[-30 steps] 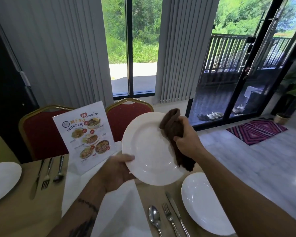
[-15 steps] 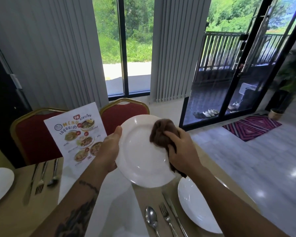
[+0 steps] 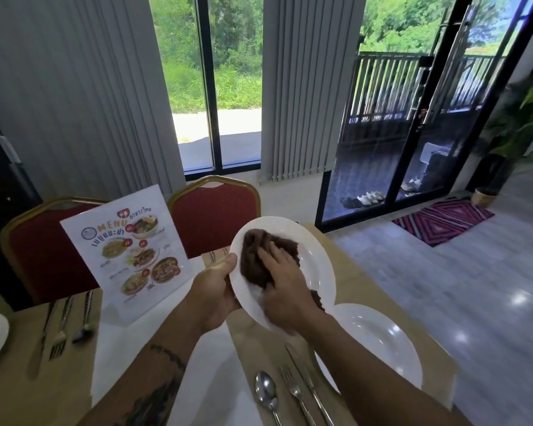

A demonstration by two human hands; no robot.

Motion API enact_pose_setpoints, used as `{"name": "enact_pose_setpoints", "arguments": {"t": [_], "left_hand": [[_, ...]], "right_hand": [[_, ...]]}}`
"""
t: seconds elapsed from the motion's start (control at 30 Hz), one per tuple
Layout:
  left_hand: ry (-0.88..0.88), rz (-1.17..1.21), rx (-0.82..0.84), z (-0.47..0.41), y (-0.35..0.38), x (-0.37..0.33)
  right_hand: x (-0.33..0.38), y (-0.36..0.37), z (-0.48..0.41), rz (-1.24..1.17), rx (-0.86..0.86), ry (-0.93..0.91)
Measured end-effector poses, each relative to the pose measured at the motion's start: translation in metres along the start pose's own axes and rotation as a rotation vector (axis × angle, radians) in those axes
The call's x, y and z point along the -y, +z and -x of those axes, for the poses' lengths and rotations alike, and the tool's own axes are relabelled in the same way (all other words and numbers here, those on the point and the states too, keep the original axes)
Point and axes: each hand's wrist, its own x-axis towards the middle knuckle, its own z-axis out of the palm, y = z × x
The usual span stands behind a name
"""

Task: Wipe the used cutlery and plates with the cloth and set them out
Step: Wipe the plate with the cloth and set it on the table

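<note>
Left hand [image 3: 214,298] gripped the plate [image 3: 316,272] at its 9 o'clock rim, holding it tilted above the table [image 3: 362,279]. Right hand [image 3: 285,290], fingers straight, pressed the cloth [image 3: 256,256] onto the plate's face toward 10 o'clock.

Looks like a restaurant dining room. Has a tan wooden worktop [image 3: 360,281] laid with place settings: steel spoon, fork and knife [image 3: 293,392] at six o'clock beside a round white ceramic plate [image 3: 382,342] at four o'clock. Carries a standing white printed menu card [image 3: 130,256] with dish photos at ten o'clock, backed by gold-framed red padded banquet chairs [image 3: 216,216] at eleven.
</note>
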Motion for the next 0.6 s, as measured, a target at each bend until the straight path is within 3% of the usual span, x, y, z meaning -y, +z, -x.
{"name": "enact_pose_setpoints", "arguments": {"t": [0.23,0.4,0.6], "left_hand": [[0.091,0.095,-0.143,-0.007,-0.01,-0.009],[0.181,-0.087,-0.254,-0.009,-0.009,-0.003],[0.055,-0.32,-0.165,-0.009,0.001,0.006]], "right_hand": [[-0.001,0.0,0.025,-0.067,0.106,-0.094],[-0.037,-0.019,0.018,0.194,0.041,-0.077],[-0.066,-0.035,-0.005,0.389,0.09,0.096]]}}
